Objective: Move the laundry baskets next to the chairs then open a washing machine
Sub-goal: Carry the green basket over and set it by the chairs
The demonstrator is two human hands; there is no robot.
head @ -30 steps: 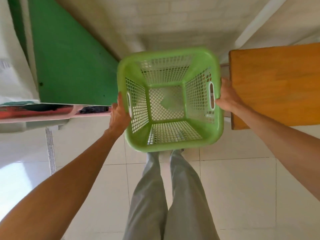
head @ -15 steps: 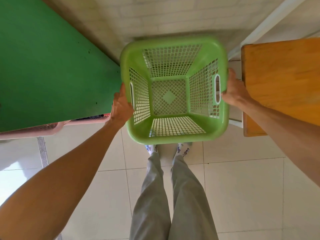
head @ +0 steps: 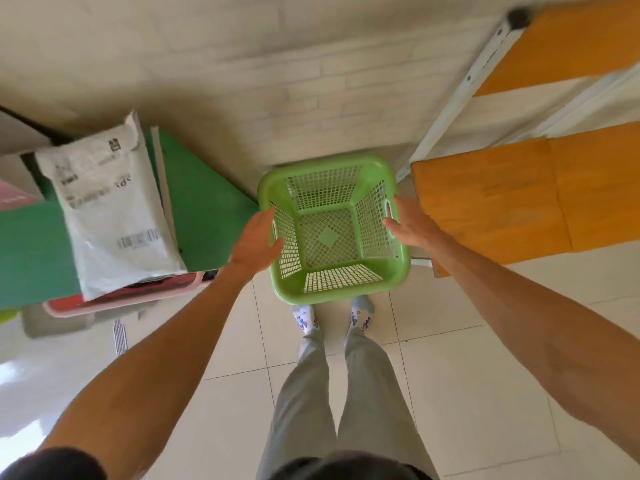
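Observation:
An empty green lattice laundry basket (head: 334, 292) stands on the tiled floor by the wall, just ahead of my feet. A wooden chair seat (head: 491, 209) is close on its right and a green table (head: 207, 216) on its left. My left hand (head: 256, 239) hovers at the basket's left rim with fingers spread, holding nothing. My right hand (head: 410, 226) is at the right handle slot, fingers straight and apart, not gripping. A pink laundry basket (head: 121, 301) sticks out from under the green table at the left.
A white plastic mailing bag (head: 114, 216) lies on the green table and hangs over its edge. A white metal chair frame (head: 450, 112) runs up the wall, with the wooden backrest (head: 571, 46) above. Pale floor tiles extend behind me and to the right.
The green basket went down from my raised grip to the floor between table and chair. Both hands have let go of its handles and opened.

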